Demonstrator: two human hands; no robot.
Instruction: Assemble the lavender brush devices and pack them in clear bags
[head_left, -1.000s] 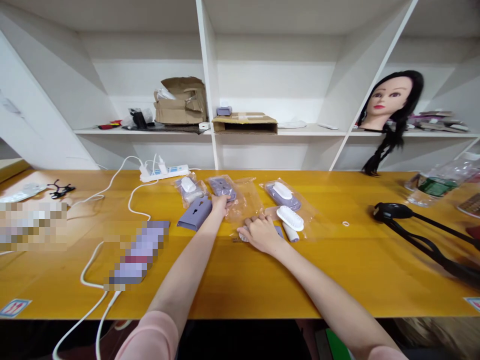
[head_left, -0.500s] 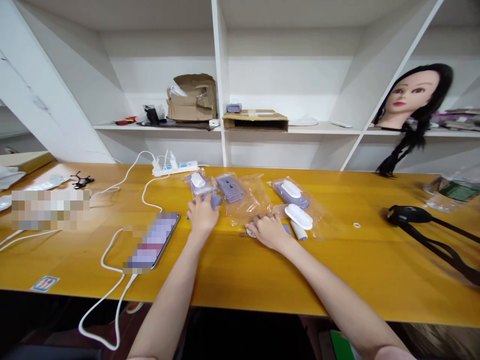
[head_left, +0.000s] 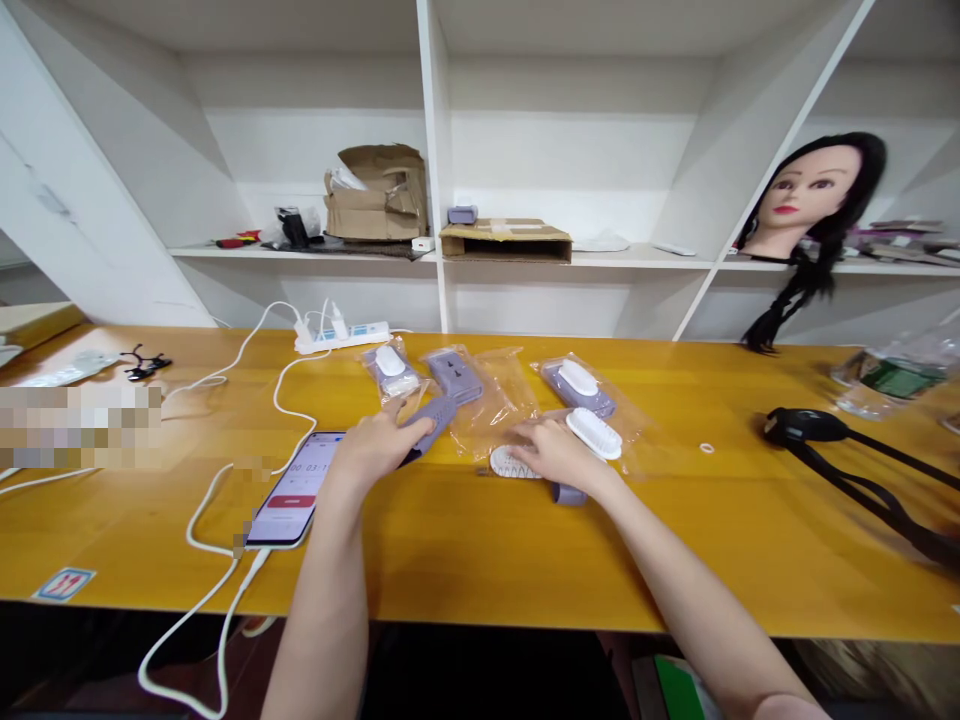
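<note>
My left hand [head_left: 373, 447] is closed around a long purple-grey plastic piece [head_left: 438, 416] with small holes in its face, tilted up off the table. My right hand [head_left: 561, 456] has its bent fingers on a white oval brush head [head_left: 511, 462] near the tabletop. A purple-grey piece [head_left: 568, 494] shows beneath that palm; whether it joins the brush head is hidden. Just behind the right hand lies another white bristled oval [head_left: 594, 433]. Farther back are bagged purple-grey pieces with white ovals [head_left: 578, 378] [head_left: 390, 362] and a purple-grey case [head_left: 454, 374] on clear plastic.
A phone [head_left: 283, 500] on a white cable lies left, before a power strip [head_left: 343, 337]. To the right are a small ring [head_left: 706, 448], a black strapped device [head_left: 814, 428] and a bottle [head_left: 892, 378]. Shelves behind hold cardboard boxes [head_left: 510, 240] and a mannequin head [head_left: 806, 200].
My left hand has moved left and nearer, raising the purple-grey piece from beside the bags. Under my right hand, more of the white brush head shows. The view has shifted slightly.
</note>
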